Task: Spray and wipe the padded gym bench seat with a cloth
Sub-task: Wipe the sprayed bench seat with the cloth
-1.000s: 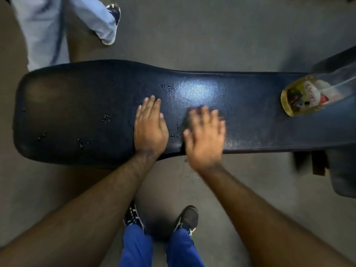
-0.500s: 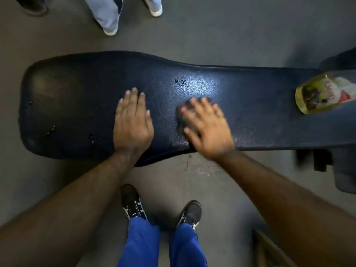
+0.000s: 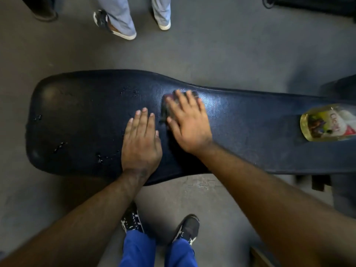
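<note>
The dark blue padded bench seat (image 3: 81,120) lies across the view, with scattered droplets on its wide left part. My left hand (image 3: 141,139) rests flat on the seat near its front edge, fingers together, holding nothing. My right hand (image 3: 187,122) presses flat on a dark cloth (image 3: 166,107), which shows only at its left edge by my fingers; the hand is blurred. A clear spray bottle (image 3: 327,124) with yellowish liquid and a coloured label lies on the seat at the far right.
Another person's legs and shoes (image 3: 123,26) stand on the grey floor just beyond the bench. My own shoes (image 3: 187,230) are below the front edge. A dark frame part (image 3: 317,182) hangs under the bench at right.
My right hand has slid the cloth away from me, from the front edge towards the far edge of the seat. The left hand stays planted. The view has shifted, with the bench lower in frame.
</note>
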Demonstrator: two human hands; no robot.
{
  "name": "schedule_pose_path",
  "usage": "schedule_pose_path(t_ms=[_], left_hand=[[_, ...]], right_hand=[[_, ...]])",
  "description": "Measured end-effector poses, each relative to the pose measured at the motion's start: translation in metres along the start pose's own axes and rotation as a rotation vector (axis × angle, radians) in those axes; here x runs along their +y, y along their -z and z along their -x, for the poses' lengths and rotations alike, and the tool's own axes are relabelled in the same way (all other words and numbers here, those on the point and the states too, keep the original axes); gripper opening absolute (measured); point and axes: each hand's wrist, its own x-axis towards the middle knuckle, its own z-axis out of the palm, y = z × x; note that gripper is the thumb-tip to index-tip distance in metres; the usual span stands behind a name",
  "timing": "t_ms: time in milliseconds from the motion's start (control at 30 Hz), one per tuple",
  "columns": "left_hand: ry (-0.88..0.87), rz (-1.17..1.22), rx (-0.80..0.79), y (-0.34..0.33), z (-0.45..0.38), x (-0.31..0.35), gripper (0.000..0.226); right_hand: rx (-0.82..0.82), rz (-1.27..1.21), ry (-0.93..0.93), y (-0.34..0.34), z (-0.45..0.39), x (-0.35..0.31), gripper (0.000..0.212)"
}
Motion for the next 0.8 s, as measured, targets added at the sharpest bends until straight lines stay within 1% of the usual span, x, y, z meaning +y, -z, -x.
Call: schedule_pose_path(t_ms=[33,67,100,167,200,233,267,300,333,367,400,467,500,533,567,600,633,667,700,733,767,800], left_hand=[[0.001,0.000,0.001,0.001,0.000,0.000,0.053],[0.000,0.003,0.000,0.000,0.000,0.000,0.052],[0.002,0.009,0.002,-0.001,0.000,-0.001,0.052],[0.003,0.007,0.018,-0.004,-0.001,-0.002,0.052],[0.000,0.006,0.015,-0.004,-0.001,-0.003,0.052],[-0.001,0.010,0.010,-0.003,-0.001,-0.003,0.052],[-0.005,0.012,0.010,-0.003,0.000,-0.002,0.052],[-0.011,0.009,0.011,-0.003,0.000,-0.003,0.052],[-0.011,0.007,0.007,-0.004,0.000,-0.003,0.052],[-0.008,0.013,0.001,-0.004,0.001,-0.004,0.052],[-0.005,0.023,-0.002,-0.005,0.001,-0.004,0.052],[-0.004,0.026,0.001,-0.006,0.000,-0.004,0.052],[-0.001,0.029,0.001,-0.006,0.000,-0.005,0.052],[0.000,0.043,0.002,-0.006,0.000,-0.005,0.052],[-0.003,0.062,0.010,-0.005,0.000,-0.004,0.052],[-0.005,0.086,0.021,-0.004,-0.001,-0.004,0.051],[0.004,0.116,0.032,-0.003,-0.001,-0.004,0.050],[0.017,0.150,0.044,-0.003,-0.001,-0.005,0.049],[0.028,0.177,0.054,-0.004,0.000,-0.004,0.049],[0.032,0.191,0.066,-0.004,0.001,-0.004,0.049],[0.029,0.200,0.076,-0.004,0.001,-0.004,0.049],[0.026,0.215,0.083,-0.004,0.001,-0.004,0.049]], right_hand=[[-0.044,0.001,0.162,0.000,0.002,0.008,0.059],[-0.051,0.015,0.221,0.004,-0.004,0.022,0.058],[-0.020,0.036,0.154,0.007,-0.017,0.034,0.058],[0.038,0.005,-0.213,0.010,-0.041,0.037,0.058],[0.039,-0.021,-0.321,0.008,-0.044,0.026,0.058],[0.030,-0.012,-0.264,0.005,-0.039,0.011,0.059],[0.020,0.000,-0.098,0.002,-0.027,0.001,0.059],[-0.006,0.015,0.092,-0.001,-0.013,0.004,0.057],[-0.046,0.026,0.226,0.000,-0.002,0.018,0.056],[-0.039,0.041,0.239,0.004,0.002,0.035,0.056],[0.001,0.050,0.119,0.007,0.002,0.050,0.057],[0.094,0.014,-0.284,0.006,0.003,0.047,0.059],[0.091,-0.014,-0.348,0.001,0.008,0.029,0.059],[0.069,-0.014,-0.268,-0.003,0.020,0.010,0.059],[0.041,-0.003,-0.101,-0.006,0.037,-0.003,0.059],[0.005,0.015,0.081,-0.009,0.053,-0.004,0.058],[-0.037,0.038,0.204,-0.007,0.064,0.009,0.057],[-0.029,0.065,0.224,-0.005,0.066,0.026,0.057],[0.020,0.085,0.119,-0.004,0.067,0.039,0.058],[0.077,0.085,-0.071,-0.005,0.068,0.043,0.058],[0.148,0.070,-0.260,-0.010,0.069,0.034,0.059],[0.172,0.038,-0.347,-0.018,0.073,0.014,0.060]])
